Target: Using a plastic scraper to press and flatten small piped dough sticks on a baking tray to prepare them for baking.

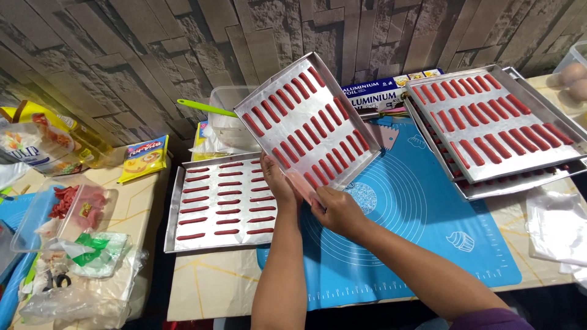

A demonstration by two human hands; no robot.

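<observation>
lifted tray (309,122): metal, foil-lined, rows of red strips, centre of the frame, tilted steeply with its far corner up toward the wall. its lower edge sits in both hands.
left hand (278,180): fingers closed on the tray's lower left edge, thumb on the lined face.
right hand (336,211): fingers curled round the lower corner, just beside the left hand, tray rising above and beyond it.
flat tray (220,205): same kind, left of centre, on the desk (208,284), partly under the lifted one.
stacked trays (495,125): upper right, filled.
blue mat (416,201): under the hands.
foil box (382,91): behind, by the wall.
clear tub (229,116): with a green-handled tool, upper centre-left.
</observation>
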